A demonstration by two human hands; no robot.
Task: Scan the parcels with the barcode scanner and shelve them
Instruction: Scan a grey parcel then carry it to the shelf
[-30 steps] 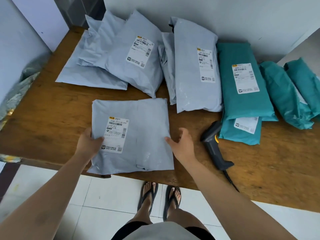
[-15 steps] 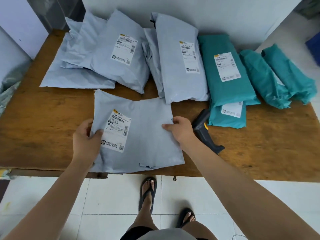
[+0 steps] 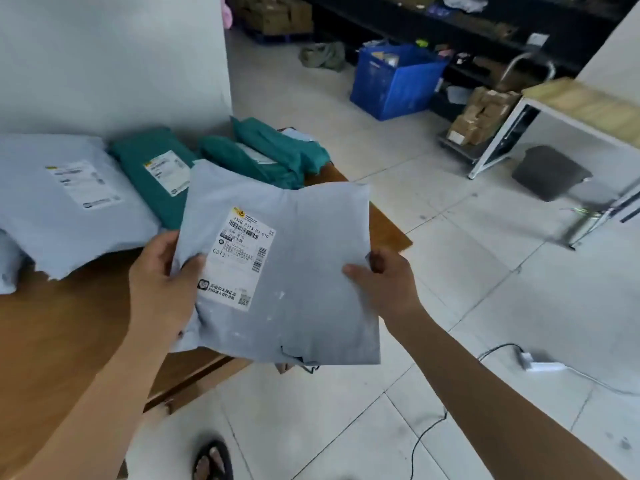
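A grey parcel [image 3: 304,271] with a white barcode label marked C313 is held up in the air beyond the right end of the wooden table [image 3: 62,337]. My left hand [image 3: 162,285] grips its left edge and my right hand [image 3: 384,282] grips its right edge. Another grey parcel [image 3: 69,199] and several teal parcels [image 3: 152,164] lie on the table against the wall. The barcode scanner is hidden behind the held parcel.
To the right, tiled floor stretches to a blue crate [image 3: 394,81], stacked cardboard boxes [image 3: 481,112] and dark shelving [image 3: 450,19]. A white-framed table [image 3: 581,109] and a grey stool [image 3: 550,171] stand at the right. A cable and power strip [image 3: 540,365] lie on the floor.
Both hands have lifted the grey parcel off the table and swung it to the right. My view has turned right, away from the table, toward the room.
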